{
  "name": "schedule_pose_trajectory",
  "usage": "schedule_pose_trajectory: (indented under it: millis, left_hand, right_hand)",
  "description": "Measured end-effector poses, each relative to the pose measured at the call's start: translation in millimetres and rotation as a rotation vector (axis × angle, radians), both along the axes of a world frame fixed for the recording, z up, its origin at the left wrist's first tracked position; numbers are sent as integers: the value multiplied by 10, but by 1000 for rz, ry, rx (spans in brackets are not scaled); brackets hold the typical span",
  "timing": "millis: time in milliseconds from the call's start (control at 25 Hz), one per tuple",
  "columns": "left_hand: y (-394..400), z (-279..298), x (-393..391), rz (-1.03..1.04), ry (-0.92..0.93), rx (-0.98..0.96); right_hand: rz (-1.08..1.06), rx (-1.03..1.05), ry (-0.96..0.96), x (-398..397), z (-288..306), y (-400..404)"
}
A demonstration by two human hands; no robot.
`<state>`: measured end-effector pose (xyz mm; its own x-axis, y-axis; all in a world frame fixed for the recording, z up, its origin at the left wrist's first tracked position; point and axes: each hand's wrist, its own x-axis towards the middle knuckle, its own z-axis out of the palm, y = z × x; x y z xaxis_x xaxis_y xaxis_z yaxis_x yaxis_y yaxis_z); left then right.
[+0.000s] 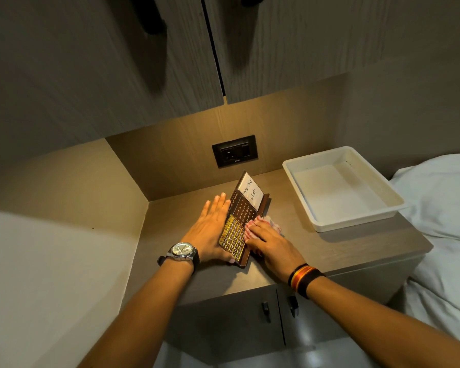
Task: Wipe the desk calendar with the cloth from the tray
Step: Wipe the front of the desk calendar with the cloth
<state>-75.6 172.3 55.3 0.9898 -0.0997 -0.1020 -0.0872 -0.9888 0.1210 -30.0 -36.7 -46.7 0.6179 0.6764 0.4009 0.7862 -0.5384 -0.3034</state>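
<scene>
Head view: the desk calendar [241,221] lies on the bedside cabinet top [316,248] between both hands; the left hand [210,232], fingers flat and spread, braces its left edge; the right hand [270,244] presses the checked cloth [260,225] against its right side; the white tray [343,187] sits well apart, further right.

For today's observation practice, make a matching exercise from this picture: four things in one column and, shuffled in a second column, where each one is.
Things:
1. cloth
2. tray
3. desk calendar
4. watch

Places:
A. on the left wrist
B. under the right hand
C. at the right end of the countertop
D. between the two hands, the left hand flat against its side

Pairs: 1-B, 2-C, 3-D, 4-A
</scene>
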Motion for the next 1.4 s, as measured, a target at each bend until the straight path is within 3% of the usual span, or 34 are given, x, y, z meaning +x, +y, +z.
schedule_pose_trajectory:
  millis: [80, 240, 440, 560, 720, 1160, 1280, 1400]
  left_hand:
    - [-13, -1, -9, 10, -1, -12]
    - [-13, -4, -8, 13, 2, -30]
    - [-6, -28, -2, 13, -17, -87]
    - [-6, -27, -3, 12, -18, -95]
    - [26, -68, -35, 37, -23, -143]
    - [-1, -97, 30, 36, -3, -114]
    - [-15, -97, 17, 54, -6, -127]
    - [-36, -61, -11, 46, -24, -121]
  right_hand:
    - [-24, 130, 83, 137, 155, 6]
    - [-270, 407, 344, 440, 544, 368]
    - [-227, 497, 290, 497, 690, 697]
    - [-274, 480, 308, 558, 696, 711]
    - [-158, 460, 307, 167, 313, 591]
    - [-135, 6, 63, 434, 137, 134]
    - [-168, -32, 93, 348, 152, 162]
    - [-125, -46, 1, -40, -46, 77]
